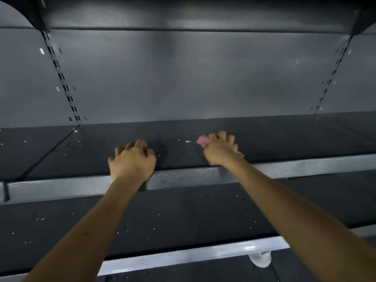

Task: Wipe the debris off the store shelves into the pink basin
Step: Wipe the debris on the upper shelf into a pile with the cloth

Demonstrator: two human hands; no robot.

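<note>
Head view of dark grey store shelving, both bare forearms reaching forward. The left hand (132, 159) lies palm down on the upper shelf (284, 139), just behind its pale front rail (61, 189); the fingers (140, 144) are curled under with the knuckles raised, and nothing can be seen in the grip, though the palm side is hidden. The right hand (220, 148) is closed around a bunched pink cloth (202, 140), which protrudes from the thumb side of the fist and shows again as a pink edge at the heel of the hand. Hand and cloth rest on the same shelf, to the right of the left hand and a little farther back; the two hands are apart.

Debris (188, 141) appears as small white flecks on the dark surface. The clearest fleck lies just left of the cloth, between the two hands; others are scattered toward the shelf's left end near the seam with the neighbouring panel. The lower shelf (183, 216), crossed by both forearms, carries further specks along its left and central parts. The rail itself is dusted with fine pale grains between the wrists.

A slotted upright (61, 76) runs up the back panel (183, 78) on the left, with another on the right. A white rounded object (261, 260), not identifiable, shows below the lower shelf's rail. The pink basin does not appear in this view.
</note>
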